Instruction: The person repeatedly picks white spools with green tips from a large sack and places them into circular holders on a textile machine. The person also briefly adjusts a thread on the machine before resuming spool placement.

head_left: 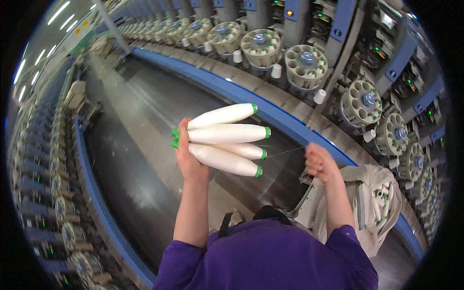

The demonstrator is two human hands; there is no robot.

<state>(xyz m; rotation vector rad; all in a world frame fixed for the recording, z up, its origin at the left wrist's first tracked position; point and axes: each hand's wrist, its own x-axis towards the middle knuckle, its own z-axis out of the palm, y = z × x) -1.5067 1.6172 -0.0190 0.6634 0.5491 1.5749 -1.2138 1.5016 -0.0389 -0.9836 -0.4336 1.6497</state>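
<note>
Several yarn bobbins (227,134), white with green ends, lie fanned out in my left hand (185,152), which grips them by their left ends. Their other ends point right, over the aisle. Apart from them, to the right, my right hand (320,163) is closed with its fingers curled. A thin thread (286,152) runs from the bobbins' right ends to those fingers, pinched there. Below my right forearm stands a pale cloth bag (328,203) with more green-ended bobbins (382,203) inside.
A winding machine with round bobbin magazines (306,67) runs along the right behind a blue rail (261,104). White cones (319,96) stand beside the magazines. Another machine row (63,208) lines the left. A dark floor (130,159) lies between them.
</note>
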